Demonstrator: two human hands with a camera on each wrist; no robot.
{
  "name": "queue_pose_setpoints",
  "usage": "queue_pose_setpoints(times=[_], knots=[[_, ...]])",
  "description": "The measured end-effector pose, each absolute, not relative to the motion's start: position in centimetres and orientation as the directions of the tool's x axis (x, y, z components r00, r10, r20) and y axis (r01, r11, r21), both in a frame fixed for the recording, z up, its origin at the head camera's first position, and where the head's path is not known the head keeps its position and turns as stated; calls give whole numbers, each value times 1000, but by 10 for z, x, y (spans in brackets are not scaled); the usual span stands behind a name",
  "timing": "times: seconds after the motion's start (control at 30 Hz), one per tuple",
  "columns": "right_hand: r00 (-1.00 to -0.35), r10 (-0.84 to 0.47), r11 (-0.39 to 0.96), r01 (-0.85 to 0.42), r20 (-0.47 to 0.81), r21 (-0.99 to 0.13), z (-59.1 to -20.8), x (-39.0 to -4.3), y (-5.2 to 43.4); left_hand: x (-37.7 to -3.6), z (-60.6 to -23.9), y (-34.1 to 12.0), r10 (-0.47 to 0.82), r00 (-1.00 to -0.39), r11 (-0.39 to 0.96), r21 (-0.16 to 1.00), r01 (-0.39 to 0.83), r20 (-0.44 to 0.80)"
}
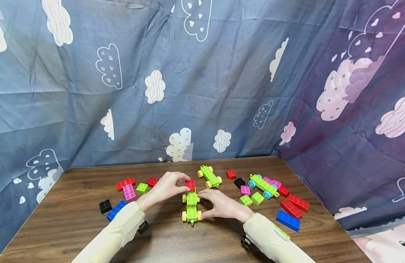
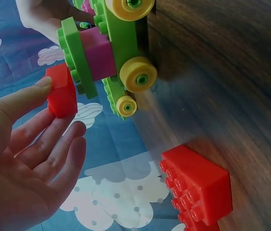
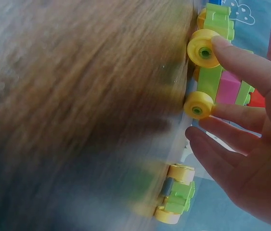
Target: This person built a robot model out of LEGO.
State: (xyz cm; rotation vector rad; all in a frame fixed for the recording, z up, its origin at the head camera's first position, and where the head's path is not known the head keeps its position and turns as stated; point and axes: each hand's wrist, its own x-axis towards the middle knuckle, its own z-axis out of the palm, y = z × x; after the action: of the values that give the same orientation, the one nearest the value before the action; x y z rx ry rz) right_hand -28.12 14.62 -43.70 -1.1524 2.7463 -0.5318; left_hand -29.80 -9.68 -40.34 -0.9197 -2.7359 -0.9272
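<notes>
A green car with yellow wheels (image 1: 191, 207) stands on the wooden table (image 1: 74, 223) in front of me. My left hand (image 1: 184, 183) pinches a small red brick (image 1: 190, 185) between thumb and fingertips at the car's far end. In the left wrist view the red brick (image 2: 61, 92) sits against a green plate, with a pink brick (image 2: 96, 52) built into the car (image 2: 118, 48). My right hand (image 1: 202, 205) grips the car's right side. In the right wrist view its fingers (image 3: 243, 65) rest on the two yellow wheels (image 3: 203, 49).
A second green car with yellow wheels (image 1: 209, 176) and a green car with blue wheels (image 1: 263, 185) stand behind. Loose red (image 1: 294, 205), blue (image 1: 288, 220), pink (image 1: 129, 192), black (image 1: 105, 206) and green bricks lie on both sides. Cloud-patterned cloth (image 1: 202, 91) walls the table.
</notes>
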Motion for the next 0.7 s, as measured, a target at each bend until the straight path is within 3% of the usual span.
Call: queue_pose_setpoints(times=[0.7], knots=[[-706,-707,650,-664,24,-371,-438,-282,147,-300,-410,-97,555,-786,607,514,606,272]])
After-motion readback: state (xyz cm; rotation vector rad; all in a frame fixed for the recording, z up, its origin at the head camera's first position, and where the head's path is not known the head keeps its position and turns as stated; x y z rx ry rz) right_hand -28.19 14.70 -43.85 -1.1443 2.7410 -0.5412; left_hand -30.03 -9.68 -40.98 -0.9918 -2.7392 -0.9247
